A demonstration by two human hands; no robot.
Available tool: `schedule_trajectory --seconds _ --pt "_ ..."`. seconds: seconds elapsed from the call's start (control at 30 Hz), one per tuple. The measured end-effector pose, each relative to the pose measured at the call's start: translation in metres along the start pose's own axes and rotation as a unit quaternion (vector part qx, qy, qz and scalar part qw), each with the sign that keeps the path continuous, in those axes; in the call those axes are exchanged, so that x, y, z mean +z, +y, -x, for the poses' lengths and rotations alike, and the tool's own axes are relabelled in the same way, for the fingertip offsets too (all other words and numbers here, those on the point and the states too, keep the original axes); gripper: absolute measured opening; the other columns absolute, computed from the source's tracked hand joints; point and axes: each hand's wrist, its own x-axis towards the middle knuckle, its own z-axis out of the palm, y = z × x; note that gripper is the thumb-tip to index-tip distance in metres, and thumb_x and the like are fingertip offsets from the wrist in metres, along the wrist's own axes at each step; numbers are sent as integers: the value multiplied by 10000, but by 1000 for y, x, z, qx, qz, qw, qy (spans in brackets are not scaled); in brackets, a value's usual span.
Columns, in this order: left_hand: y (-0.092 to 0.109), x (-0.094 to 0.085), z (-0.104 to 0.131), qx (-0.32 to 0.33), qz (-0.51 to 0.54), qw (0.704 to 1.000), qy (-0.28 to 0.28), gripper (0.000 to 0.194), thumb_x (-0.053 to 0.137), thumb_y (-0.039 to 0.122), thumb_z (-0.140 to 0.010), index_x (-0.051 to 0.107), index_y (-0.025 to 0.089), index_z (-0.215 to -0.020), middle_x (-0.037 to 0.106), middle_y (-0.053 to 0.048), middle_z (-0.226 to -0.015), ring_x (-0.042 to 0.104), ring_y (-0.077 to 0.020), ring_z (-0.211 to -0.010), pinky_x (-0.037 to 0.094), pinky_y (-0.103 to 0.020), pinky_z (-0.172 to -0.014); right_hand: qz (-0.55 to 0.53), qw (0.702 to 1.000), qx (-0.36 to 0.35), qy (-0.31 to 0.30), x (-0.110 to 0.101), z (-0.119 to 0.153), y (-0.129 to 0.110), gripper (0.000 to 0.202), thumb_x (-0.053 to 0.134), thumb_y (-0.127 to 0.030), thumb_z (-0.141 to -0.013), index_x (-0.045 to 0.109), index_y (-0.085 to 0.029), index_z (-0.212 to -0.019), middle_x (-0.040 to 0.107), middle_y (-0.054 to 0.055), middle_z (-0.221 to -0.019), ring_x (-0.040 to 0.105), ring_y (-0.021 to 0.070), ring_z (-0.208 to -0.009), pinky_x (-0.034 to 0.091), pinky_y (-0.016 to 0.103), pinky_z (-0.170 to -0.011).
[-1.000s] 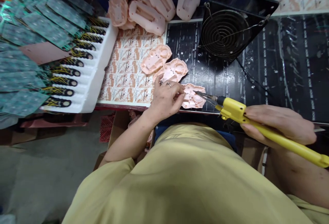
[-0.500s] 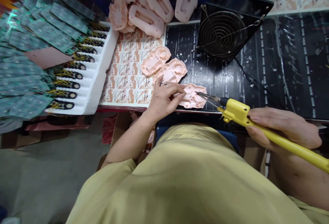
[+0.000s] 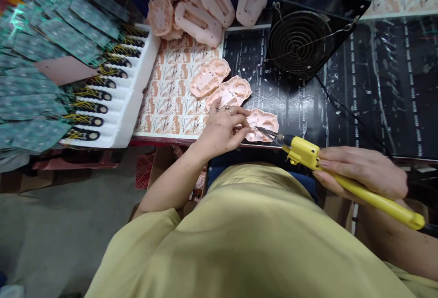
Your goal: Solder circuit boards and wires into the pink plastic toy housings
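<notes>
In my right hand [image 3: 366, 170] is a yellow soldering iron [image 3: 304, 153], my fingers wrapped round its long handle. Its dark metal tip points left and reaches over a pink plastic shell [image 3: 268, 122], close to my left fingertips. My left hand [image 3: 224, 129], with a ring on one finger, rests over the left end of that shell. Its thumb and fingertips are pinched together; what lies between them is too small to make out. Two more open pink shell halves, one upper left [image 3: 209, 76] and one nearer [image 3: 234, 91], lie just beyond my left hand.
At the left, a white foam tray [image 3: 142, 83] holds several green circuit boards [image 3: 71, 38] with yellow wires and black round parts. Pink shells [image 3: 198, 24] are piled at the back. A black fan [image 3: 297, 42] stands behind the work spot, its cable [image 3: 337, 101] running right.
My right hand has moved left with the soldering iron, whose tip now sits nearer my left fingertips. My left hand has shifted slightly right. The whole view has also shifted a little.
</notes>
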Motion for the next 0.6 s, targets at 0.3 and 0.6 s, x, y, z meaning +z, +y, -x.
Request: schedule_trajectory --seconds 0.3,0.6 --pt "2 0 -3 5 -23 1000 -6 170 602 291 -899 710 193 -811 731 -44 -1110 666 -234 -1078 140 -602 -1228 15 998 51 -14 -8 4 -1 91 665 -305 -921 686 -233 -869 746 30 -811 737 160 -770 646 255 -749" --pt "1 -1 -3 15 -17 1000 -6 193 602 299 -907 720 182 -809 727 -57 -1117 664 -241 -1075 137 -602 -1218 -8 1000 22 -10 0 6 8 39 691 -289 -902 697 -253 -916 751 10 -831 733 144 -765 631 233 -738"
